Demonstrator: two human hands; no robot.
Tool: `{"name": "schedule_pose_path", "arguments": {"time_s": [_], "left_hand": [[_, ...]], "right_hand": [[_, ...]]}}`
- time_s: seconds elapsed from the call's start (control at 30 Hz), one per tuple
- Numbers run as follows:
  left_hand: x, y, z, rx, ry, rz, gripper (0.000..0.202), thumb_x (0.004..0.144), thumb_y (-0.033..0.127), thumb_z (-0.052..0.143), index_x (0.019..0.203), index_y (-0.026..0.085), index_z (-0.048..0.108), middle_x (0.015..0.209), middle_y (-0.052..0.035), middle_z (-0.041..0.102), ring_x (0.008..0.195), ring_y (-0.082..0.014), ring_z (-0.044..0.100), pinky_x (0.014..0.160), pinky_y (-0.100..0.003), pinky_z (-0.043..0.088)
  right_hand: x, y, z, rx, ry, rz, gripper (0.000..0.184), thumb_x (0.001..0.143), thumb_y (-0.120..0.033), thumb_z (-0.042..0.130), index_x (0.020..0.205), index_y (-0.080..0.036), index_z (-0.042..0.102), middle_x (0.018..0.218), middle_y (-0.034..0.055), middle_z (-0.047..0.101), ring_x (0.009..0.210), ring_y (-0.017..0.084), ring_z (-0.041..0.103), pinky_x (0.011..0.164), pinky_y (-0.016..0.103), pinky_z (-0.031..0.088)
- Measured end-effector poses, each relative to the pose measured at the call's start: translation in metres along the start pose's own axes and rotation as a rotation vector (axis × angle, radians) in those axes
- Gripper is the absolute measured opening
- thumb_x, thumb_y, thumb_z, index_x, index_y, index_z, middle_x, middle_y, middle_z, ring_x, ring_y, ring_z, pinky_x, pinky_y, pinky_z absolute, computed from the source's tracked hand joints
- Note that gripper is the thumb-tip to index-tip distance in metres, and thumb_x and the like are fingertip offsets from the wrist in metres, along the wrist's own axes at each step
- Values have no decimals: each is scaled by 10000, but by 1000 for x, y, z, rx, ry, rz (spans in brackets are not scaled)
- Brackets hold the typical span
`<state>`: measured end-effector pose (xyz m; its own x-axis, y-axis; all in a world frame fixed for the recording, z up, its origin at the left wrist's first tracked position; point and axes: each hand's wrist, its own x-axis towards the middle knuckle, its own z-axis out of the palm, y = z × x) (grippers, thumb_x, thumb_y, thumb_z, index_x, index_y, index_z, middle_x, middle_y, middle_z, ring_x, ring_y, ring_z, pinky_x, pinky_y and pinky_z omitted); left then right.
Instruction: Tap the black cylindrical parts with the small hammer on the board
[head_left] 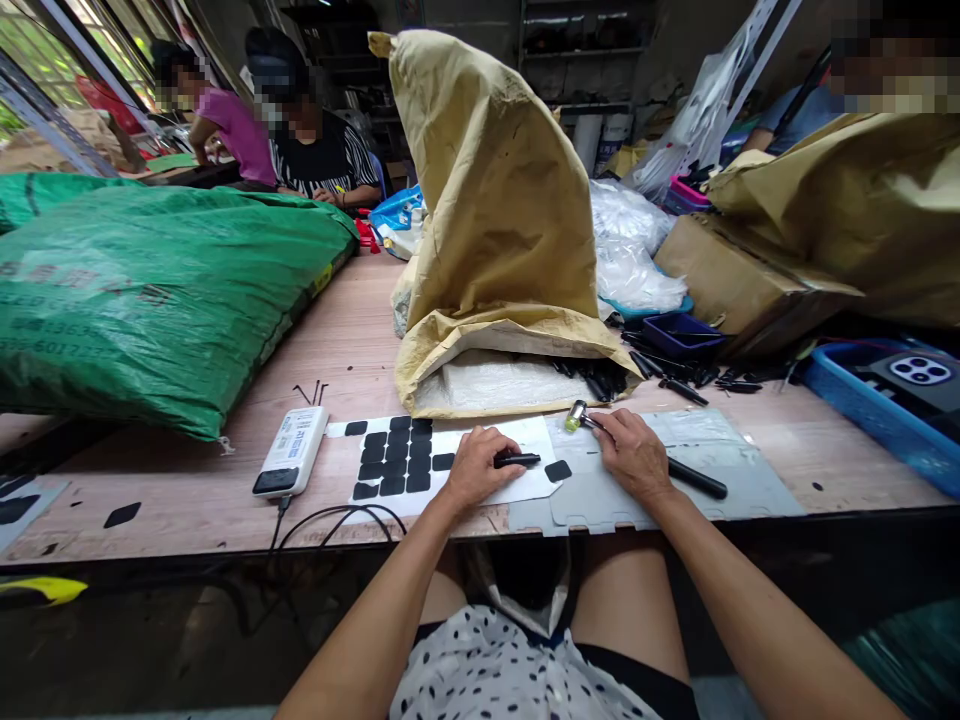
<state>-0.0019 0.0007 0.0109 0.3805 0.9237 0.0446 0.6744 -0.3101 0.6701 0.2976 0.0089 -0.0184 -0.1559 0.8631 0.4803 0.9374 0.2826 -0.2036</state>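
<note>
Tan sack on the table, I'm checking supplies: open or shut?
Open: the tan sack gapes at the front, with black parts visible inside.

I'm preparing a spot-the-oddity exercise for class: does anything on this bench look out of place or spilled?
Yes. Loose black pieces lie strewn right of the brown sack, as if spilled. One black patch lies at the left on the bench, apart from the rows on the white sheet.

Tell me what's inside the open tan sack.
Whitish wrapping and slim black pieces show at the mouth of the tan sack; its folds hide anything deeper.
</note>
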Motion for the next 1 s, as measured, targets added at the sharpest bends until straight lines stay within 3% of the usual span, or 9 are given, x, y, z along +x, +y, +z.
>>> {"name": "schedule_pose_path", "arguments": {"time_s": [0.1, 0.2, 0.33, 0.5, 0.7, 0.87, 1.0], "left_hand": [[0, 1, -3, -27, -9, -14, 219, 782, 334, 850, 968, 256, 762, 1005, -6, 735, 1012, -227, 587, 902, -358, 414], [1, 1, -1, -25, -4, -39, 228, 754, 333, 874, 941, 261, 764, 1001, 2, 746, 1003, -230, 595, 910, -363, 407], [3, 0, 2, -21, 10, -55, 227, 749, 339, 878, 939, 268, 778, 983, 6, 746, 1009, -235, 599, 913, -372, 402], [3, 2, 2, -10, 12, -56, 225, 758, 352, 876, 945, 264, 787, 976, 0, 744, 991, -226, 599, 895, -364, 408], [2, 2, 3, 11, 36, -53, 178, 783, 337, 858, 937, 271, 796, 959, 4, 745, 964, -216, 596, 883, -365, 407], [3, -1, 6, -3, 48, -35, 210, 760, 350, 874, 941, 273, 798, 966, -1, 757, 985, -229, 603, 898, -374, 409], [3, -2, 8, -6, 65, -43, 177, 763, 333, 864, 913, 273, 794, 959, -2, 758, 985, -233, 608, 912, -382, 408]], "right_hand": [[1, -11, -10, 65, 16, 36, 330, 982, -252, 502, 1244, -238, 702, 986, 70, 679, 960, 228, 618, 841, 355, 495], [0, -36, -24, 235, 56, 83, 348, 994, -270, 499, 1292, -268, 678, 1072, 68, 708, 1019, 224, 651, 888, 355, 519], [-5, -78, -40, 473, -5, 19, 324, 1014, -264, 490, 1286, -272, 666, 1070, 54, 720, 977, 192, 676, 878, 327, 537], [-14, -107, -44, 513, -71, -49, 332, 1025, -240, 482, 1305, -265, 658, 1015, 48, 700, 958, 180, 670, 844, 302, 538], [-22, -109, -41, 347, -143, -88, 350, 1014, -208, 480, 1284, -283, 690, 927, 33, 683, 882, 179, 663, 779, 291, 532], [-24, -102, -45, 401, -62, -49, 368, 1027, -241, 471, 1338, -286, 661, 962, 45, 683, 918, 181, 668, 821, 294, 539], [-28, -96, -44, 331, -105, -41, 354, 1023, -240, 462, 1290, -285, 691, 925, 39, 686, 878, 178, 667, 780, 290, 533]]}}
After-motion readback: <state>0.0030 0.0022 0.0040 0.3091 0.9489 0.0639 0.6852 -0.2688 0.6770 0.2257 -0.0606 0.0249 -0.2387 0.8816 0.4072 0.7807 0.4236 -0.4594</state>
